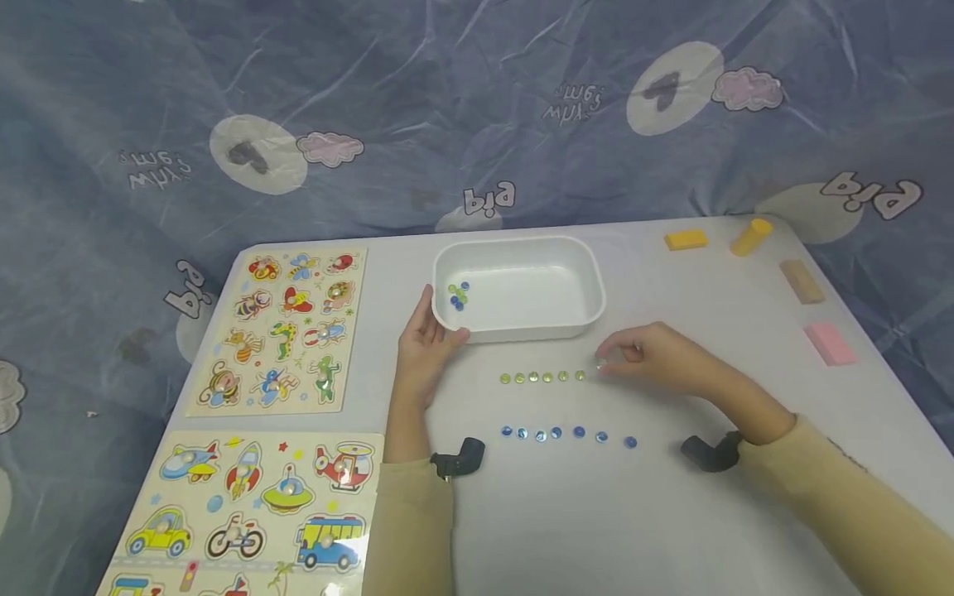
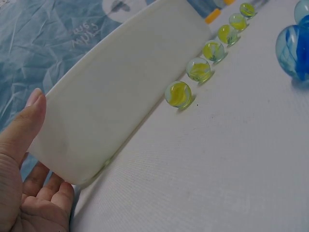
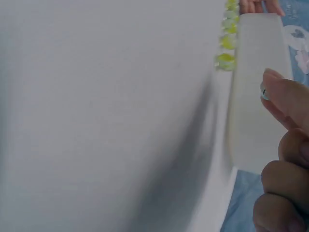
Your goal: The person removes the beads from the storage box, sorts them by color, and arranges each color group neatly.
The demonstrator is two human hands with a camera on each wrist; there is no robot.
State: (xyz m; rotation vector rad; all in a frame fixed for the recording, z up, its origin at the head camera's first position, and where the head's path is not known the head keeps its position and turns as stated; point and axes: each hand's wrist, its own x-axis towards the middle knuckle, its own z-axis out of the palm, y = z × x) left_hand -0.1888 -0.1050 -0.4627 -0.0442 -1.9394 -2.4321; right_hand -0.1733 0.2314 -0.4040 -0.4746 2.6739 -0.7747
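A marble (image 1: 601,363), pinched in the right hand's (image 1: 663,356) fingers, is just beyond the right end of six yellow marbles (image 1: 547,377) in a row; seven blue ones (image 1: 556,432) line up nearer; the work looks well along, a few others (image 1: 455,300) lying in the tray (image 1: 514,335), gripped by the left hand (image 1: 425,352); the cloth (image 1: 417,99) reads "Why me" upside down.

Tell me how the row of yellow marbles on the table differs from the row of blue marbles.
Colour: the yellow marbles have yellow swirls, the blue marbles blue ones.
Count: six yellow marbles, seven blue marbles.
Place: the yellow marbles lie nearer the white tub, the blue marbles farther from it.
Both are round, glassy and lined up on the table.
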